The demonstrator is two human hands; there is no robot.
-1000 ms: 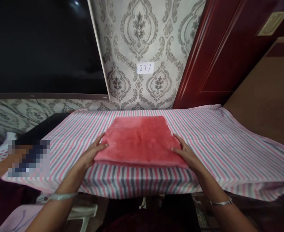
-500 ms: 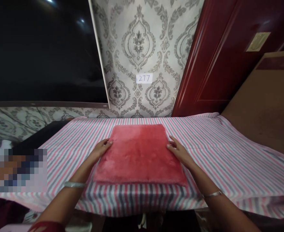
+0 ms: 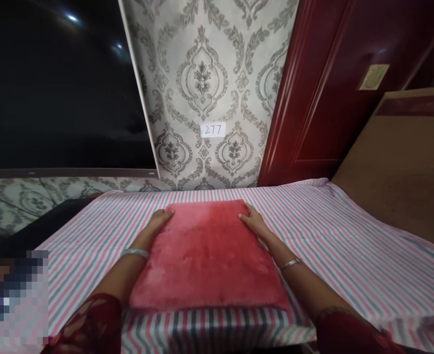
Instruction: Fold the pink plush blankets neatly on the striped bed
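Note:
A flat, square cushion cover (image 3: 209, 255) of red plush lies on the striped cloth (image 3: 331, 236), its near edge close to the table's front. My left hand (image 3: 160, 219) is at its far left corner, thumb on top and the other fingers bent round the side, partly hidden. At the far right corner, my right hand (image 3: 253, 219) has its thumb on the plush and its fingers along the outer edge. Both hands are closed on the edges. The underside of the cover is hidden.
A large dark television screen (image 3: 58, 88) is at the left, before patterned wallpaper (image 3: 202, 69) bearing a paper label (image 3: 213, 130) marked 277. To the right are a dark red wooden panel (image 3: 313, 98) and a big cardboard box (image 3: 405, 167). A blurred-out patch (image 3: 14, 295) covers the lower left.
Both hands have slid from the middle of the sides forward to the far corners of the cover, and now grip there. The view has tilted up and shifted slightly right.

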